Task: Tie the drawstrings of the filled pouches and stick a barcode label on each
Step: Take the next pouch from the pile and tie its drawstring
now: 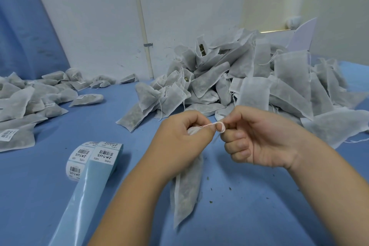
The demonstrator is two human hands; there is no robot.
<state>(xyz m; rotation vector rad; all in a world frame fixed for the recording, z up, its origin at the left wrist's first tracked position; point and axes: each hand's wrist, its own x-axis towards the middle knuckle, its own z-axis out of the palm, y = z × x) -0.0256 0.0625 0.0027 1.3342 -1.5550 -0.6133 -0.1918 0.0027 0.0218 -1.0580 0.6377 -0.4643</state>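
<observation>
Near centre: my left hand (179, 142) grips the gathered neck of a filled pouch (187, 185), which hangs down onto the blue table (259, 205). My right hand (259, 140), fingers curled, pinches the drawstring (208, 125), which is looped round its forefinger tip and drawn taut between both hands. Far right: pile of untied pouches (249, 78). Far left: labelled pouches (30, 98). Near left: roll of barcode labels (79, 158).

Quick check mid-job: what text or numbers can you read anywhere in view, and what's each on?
Roll of white barcode labels on pale blue backing: barcodes and printed characters, too blurred to read.
White labels on grey mesh pouches at left: too small to read.
Nothing else bears text.
</observation>
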